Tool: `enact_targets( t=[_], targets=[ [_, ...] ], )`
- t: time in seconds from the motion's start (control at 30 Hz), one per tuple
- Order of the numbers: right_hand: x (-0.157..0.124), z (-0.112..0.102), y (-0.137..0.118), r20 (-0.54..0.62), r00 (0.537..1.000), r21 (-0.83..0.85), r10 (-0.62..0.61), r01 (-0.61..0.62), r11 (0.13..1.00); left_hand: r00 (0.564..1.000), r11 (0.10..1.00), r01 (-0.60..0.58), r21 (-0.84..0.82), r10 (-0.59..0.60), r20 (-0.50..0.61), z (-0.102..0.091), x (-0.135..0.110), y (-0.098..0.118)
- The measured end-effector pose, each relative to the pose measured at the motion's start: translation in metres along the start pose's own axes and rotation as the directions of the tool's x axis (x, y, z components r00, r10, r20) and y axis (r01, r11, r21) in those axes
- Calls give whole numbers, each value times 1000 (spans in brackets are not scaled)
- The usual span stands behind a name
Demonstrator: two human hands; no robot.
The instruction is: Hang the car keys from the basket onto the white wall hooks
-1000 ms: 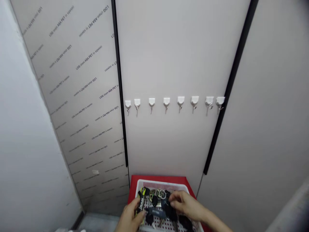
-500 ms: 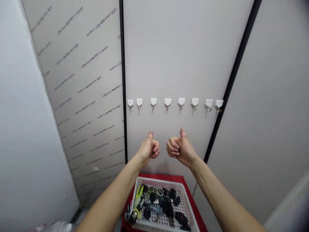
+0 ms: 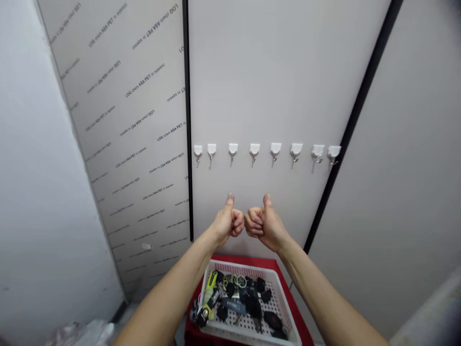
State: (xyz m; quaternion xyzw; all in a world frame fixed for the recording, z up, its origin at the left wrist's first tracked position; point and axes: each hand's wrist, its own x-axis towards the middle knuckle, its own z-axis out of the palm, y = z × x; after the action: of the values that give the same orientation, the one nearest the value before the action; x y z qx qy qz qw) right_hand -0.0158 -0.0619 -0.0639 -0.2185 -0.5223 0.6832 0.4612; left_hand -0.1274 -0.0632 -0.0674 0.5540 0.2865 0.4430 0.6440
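I've brought both hands up out of the basket: my left hand and right hand now hang in front of the wall, curled into thumbs-up fists, knuckles almost meeting, gripping nothing. The keys and fobs lie heaped in the white plastic basket below, under the row of wall hooks.

This looks like a narrow utility closet or partitioned booth, though the wide, bent view leaves some doubt. Pale grey laminate panels meet at black metal strips, and one panel bears printed protective film. White stick-on metal hooks line the wall above a white plastic basket of keys.
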Motion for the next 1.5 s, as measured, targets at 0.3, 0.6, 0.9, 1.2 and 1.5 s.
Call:
enact_targets(
  t=[0.3, 0.6, 0.9, 1.2, 1.5],
  targets=[
    [2, 1, 37, -71, 992, -108, 100, -108, 988, 992, 993, 74, 92, -64, -106, -22, -14, -30],
    [-40, -29, 157, -263, 959, -689, 104, -262, 675, 893, 688, 178, 703, 187, -409, -54, -90, -125],
    [-56, -25, 177, -15, 998, -894, 69, -44, 446, 944, 516, 164, 841, 165, -285, -47, -115, -150],
    [-57, -27, 175, 34, 999, -845, 17, 19, 534, 954, 498, 91, 862, 204, -219, -45, -122, -152],
    [-54, -27, 174, -111, 994, -626, 6, -75, 776, 945, 473, 120, 873, 215, -247, -43, -121, -151]
  ],
)
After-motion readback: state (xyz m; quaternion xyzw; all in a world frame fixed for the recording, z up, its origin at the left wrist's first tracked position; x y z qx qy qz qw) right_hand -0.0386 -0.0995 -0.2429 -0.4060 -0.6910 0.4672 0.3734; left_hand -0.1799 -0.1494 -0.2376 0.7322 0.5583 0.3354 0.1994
